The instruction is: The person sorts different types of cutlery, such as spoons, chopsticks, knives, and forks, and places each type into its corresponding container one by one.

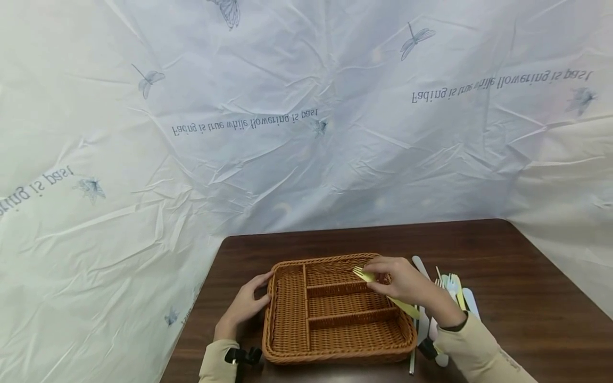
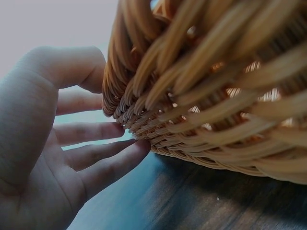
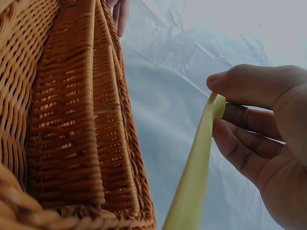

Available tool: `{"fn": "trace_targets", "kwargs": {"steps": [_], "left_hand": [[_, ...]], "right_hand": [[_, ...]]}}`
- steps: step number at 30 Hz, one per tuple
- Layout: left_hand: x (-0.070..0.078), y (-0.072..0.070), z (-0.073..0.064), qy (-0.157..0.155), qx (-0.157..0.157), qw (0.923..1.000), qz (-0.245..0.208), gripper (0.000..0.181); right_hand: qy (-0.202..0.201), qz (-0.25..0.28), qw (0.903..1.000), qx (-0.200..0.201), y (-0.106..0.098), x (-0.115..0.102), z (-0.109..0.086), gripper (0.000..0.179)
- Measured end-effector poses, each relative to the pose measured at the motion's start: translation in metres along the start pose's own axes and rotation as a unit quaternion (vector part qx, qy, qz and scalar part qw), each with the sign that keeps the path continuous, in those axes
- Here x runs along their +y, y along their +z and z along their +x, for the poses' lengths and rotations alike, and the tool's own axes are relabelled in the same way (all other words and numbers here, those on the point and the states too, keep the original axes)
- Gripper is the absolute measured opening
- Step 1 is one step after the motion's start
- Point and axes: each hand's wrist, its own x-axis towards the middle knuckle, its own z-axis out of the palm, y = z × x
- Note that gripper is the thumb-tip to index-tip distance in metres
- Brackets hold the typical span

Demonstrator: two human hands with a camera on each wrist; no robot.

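I see right hand (image 1: 397, 279) pinching the yellow fork (image 1: 366, 276) above the wicker basket (image 1: 337, 355), handle out over the right rim. It could snag there and twist loose. Left hand (image 1: 246, 303), fingers apart, just touches basket's left side; a knock could shift it.

The basket (image 1: 335, 357) is woven from rough, ridged, slightly glossy wicker. The fork (image 3: 192, 182) is seemingly made of smooth, satin plastic. The table (image 1: 522, 298) is faced with faintly shiny wood grain; the sheet (image 1: 306, 175) is creased and softly lustrous; the sleeve (image 1: 479, 346) is made of matt cloth.
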Motion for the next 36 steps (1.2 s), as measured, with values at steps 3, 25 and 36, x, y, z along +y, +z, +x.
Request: {"fn": "trace_targets", "kwargs": {"steps": [3, 25, 36], "left_hand": [[-0.001, -0.001, -0.001, -0.001, -0.007, 1.0000, -0.004, 0.057], [-0.002, 0.000, 0.000, -0.011, 0.004, 0.9995, -0.029, 0.059], [-0.002, -0.002, -0.001, -0.016, -0.021, 0.9996, -0.010, 0.057]], "right_hand": [[-0.011, 0.008, 0.9999, -0.005, 0.002, -0.003, 0.001, 0.030], [-0.086, 0.024, 0.9952, -0.041, 0.028, -0.021, 0.007, 0.026], [-0.117, 0.046, 0.9884, -0.086, 0.039, -0.024, 0.004, 0.027]]}}
